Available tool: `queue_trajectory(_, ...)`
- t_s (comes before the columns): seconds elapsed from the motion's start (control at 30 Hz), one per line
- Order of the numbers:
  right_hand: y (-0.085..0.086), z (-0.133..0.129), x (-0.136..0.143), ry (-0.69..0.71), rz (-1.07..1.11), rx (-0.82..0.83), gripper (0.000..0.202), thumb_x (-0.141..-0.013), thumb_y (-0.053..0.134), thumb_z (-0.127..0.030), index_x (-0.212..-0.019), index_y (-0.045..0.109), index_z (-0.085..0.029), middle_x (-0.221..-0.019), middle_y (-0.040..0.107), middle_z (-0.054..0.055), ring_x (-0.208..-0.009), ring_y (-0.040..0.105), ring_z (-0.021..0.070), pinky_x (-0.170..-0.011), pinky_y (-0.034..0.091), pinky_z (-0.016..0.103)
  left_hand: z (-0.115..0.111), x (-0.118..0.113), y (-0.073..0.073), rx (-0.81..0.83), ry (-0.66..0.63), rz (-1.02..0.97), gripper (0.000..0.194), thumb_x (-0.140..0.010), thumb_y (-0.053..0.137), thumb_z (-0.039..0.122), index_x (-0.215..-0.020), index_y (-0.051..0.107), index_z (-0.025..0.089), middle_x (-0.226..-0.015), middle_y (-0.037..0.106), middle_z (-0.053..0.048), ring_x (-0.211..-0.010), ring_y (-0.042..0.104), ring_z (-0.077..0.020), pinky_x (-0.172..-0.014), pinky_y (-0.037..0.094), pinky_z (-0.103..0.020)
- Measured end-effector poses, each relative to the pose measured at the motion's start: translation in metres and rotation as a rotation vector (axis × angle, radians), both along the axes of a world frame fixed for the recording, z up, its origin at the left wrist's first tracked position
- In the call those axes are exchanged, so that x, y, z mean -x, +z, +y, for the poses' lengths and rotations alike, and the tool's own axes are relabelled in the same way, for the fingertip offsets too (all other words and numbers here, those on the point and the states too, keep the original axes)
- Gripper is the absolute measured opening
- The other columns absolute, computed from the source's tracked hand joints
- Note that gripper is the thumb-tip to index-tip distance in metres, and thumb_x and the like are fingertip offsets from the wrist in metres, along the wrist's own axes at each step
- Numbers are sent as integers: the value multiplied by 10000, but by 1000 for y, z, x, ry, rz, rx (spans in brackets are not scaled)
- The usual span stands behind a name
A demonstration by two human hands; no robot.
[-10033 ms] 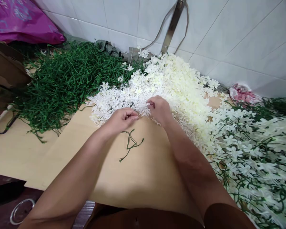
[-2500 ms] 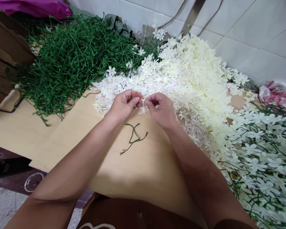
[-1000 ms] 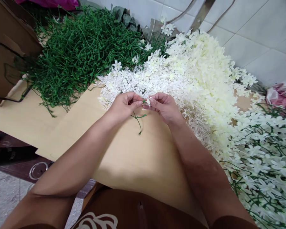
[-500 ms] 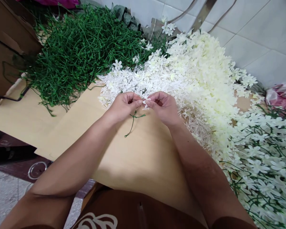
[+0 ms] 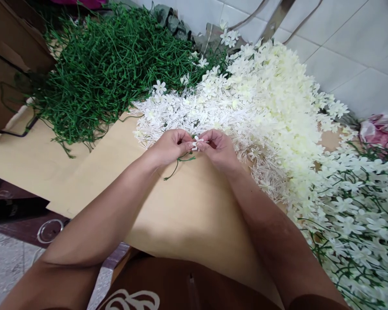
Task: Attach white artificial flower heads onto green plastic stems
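Just in front of the white pile, my left hand [image 5: 172, 147] and my right hand [image 5: 220, 150] meet fingertip to fingertip. A small white artificial flower [image 5: 196, 141] shows between them, pinched by my right thumb and finger. Below my left fingertips hangs a thin green plastic stem [image 5: 173, 170] with short branches; my left hand is closed on its upper part, which the fingers hide. Whether the flower sits on a tip of the stem cannot be made out.
A heap of green stems [image 5: 116, 73] lies at the back left beside a cardboard box [image 5: 16, 56]. White blossoms [image 5: 274, 99] are piled at the back and right. Flowers on green stems [image 5: 358, 215] lie at the right. Brown cardboard [image 5: 168, 215] covers the table.
Both hands have shifted slightly, with the right moving a little left, closer to the left. The dangling stem has swung left, and the flower now faces me more fully.
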State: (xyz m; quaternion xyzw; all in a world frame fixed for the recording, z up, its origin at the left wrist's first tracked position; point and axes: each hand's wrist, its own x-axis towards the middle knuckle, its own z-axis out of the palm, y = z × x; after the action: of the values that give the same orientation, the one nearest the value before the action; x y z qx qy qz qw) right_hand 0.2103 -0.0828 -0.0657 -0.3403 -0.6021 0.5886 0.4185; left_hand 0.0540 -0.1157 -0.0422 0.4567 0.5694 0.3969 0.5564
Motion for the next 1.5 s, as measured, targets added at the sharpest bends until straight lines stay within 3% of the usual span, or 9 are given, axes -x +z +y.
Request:
queue_trajectory(0.2,-4,0,-3,59,58,79,405,-587,841,-499,-654,573,-203,-704,620,-24,-649,586,101,-647,493,269,-1,0,4,26,-17,-68,181,-649,734,125,-622,555,124,-514,541,37,-464,413,-44,-477,289,-196)
queue_trajectory(0.37,-9,1,-4,71,116,109,359,-594,857,-431,-658,588,-203,-774,634,-18,-678,596,99,-685,507,278,0,-1,7,45,13,-96,150,-700,653,38,-621,553,118,-516,560,34,-467,436,-44,-489,302,-191)
queue_trajectory(0.6,-13,-2,1,15,101,50,383,-592,853,-458,-644,571,-204,-776,618,-14,-708,583,107,-682,502,275,1,-2,6,65,29,-60,182,-740,602,-11,-628,544,120,-488,503,53,-453,395,-36,-474,265,-190)
queue_trajectory(0.83,-6,0,-1,4,73,76,418,-547,868,-477,-630,565,-201,-709,622,-33,-652,566,87,-645,487,243,-1,-2,-3,15,-17,-142,231,-641,778,151,-628,549,129,-498,479,66,-465,382,-38,-485,274,-197)
queue_trajectory(0.97,-7,4,-8,16,84,174,424,-538,873,-477,-702,588,-209,-660,624,-49,-619,584,91,-648,500,247,2,0,-5,-33,-36,-165,208,-653,774,244,-694,618,112,-625,597,6,-576,492,-71,-568,363,-210)
queue_trajectory(1.07,-9,6,-12,11,101,247,428,-530,875,-480,-721,603,-212,-652,637,-49,-613,595,98,-669,512,262,5,3,-4,-30,-111,-113,190,-715,722,280,-714,642,107,-618,584,6,-551,456,-65,-554,343,-205)
queue_trajectory(1.23,-8,7,-12,-9,136,278,401,-520,889,-436,-709,624,-202,-687,660,-44,-609,579,78,-641,497,236,5,4,-2,-35,-198,5,169,-816,606,243,-715,633,110,-515,449,50,-480,359,-54,-499,266,-192)
queue_trajectory(1.5,-4,9,-13,71,133,284,405,-470,916,-406,-691,641,-208,-675,668,-48,-642,630,100,-669,527,251,5,-3,-4,-112,-199,-15,203,-845,576,204,-653,567,142,-477,433,61,-456,354,-59,-498,275,-196)
